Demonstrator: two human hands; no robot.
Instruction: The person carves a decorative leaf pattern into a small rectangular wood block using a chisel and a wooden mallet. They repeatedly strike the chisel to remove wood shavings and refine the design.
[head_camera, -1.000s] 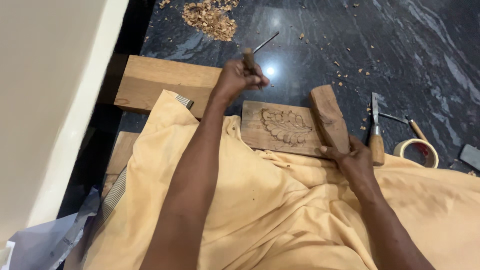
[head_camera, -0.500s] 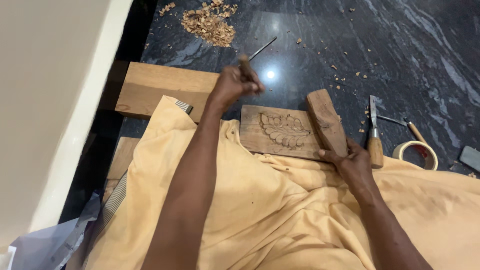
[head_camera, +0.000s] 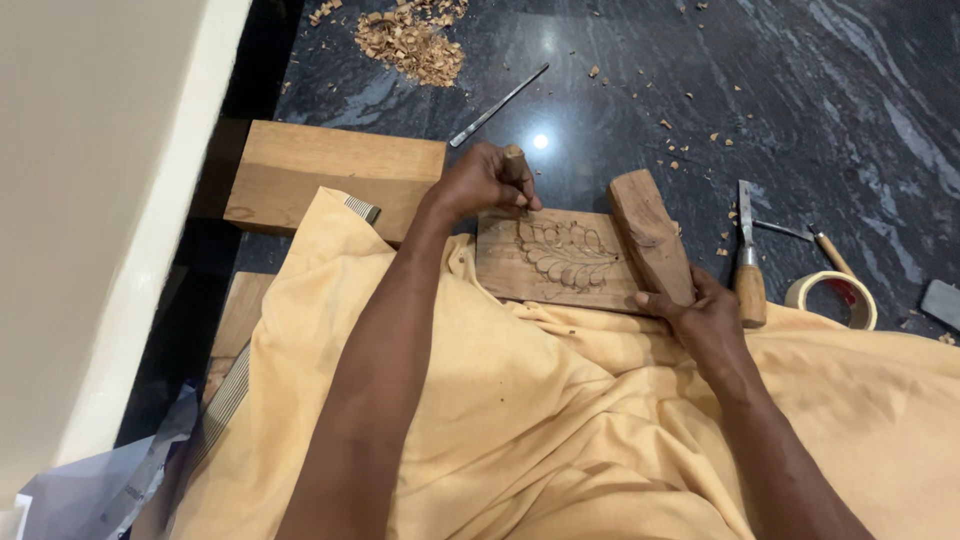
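Gripping a wooden-handled chisel (head_camera: 513, 165) (blade hidden by fingers): left hand (head_camera: 480, 185) over carved panel (head_camera: 560, 258) | right hand (head_camera: 705, 315) closed on wooden mallet (head_camera: 652, 235), handle end covered.

A dark polished stone floor (head_camera: 780, 90) with pale grey veining fills the upper view, a bright spot of light (head_camera: 540, 141) reflected on it. Along the left runs a cream wall (head_camera: 90, 200) with a lighter edge. Wood shavings (head_camera: 410, 40) lie heaped on the floor.
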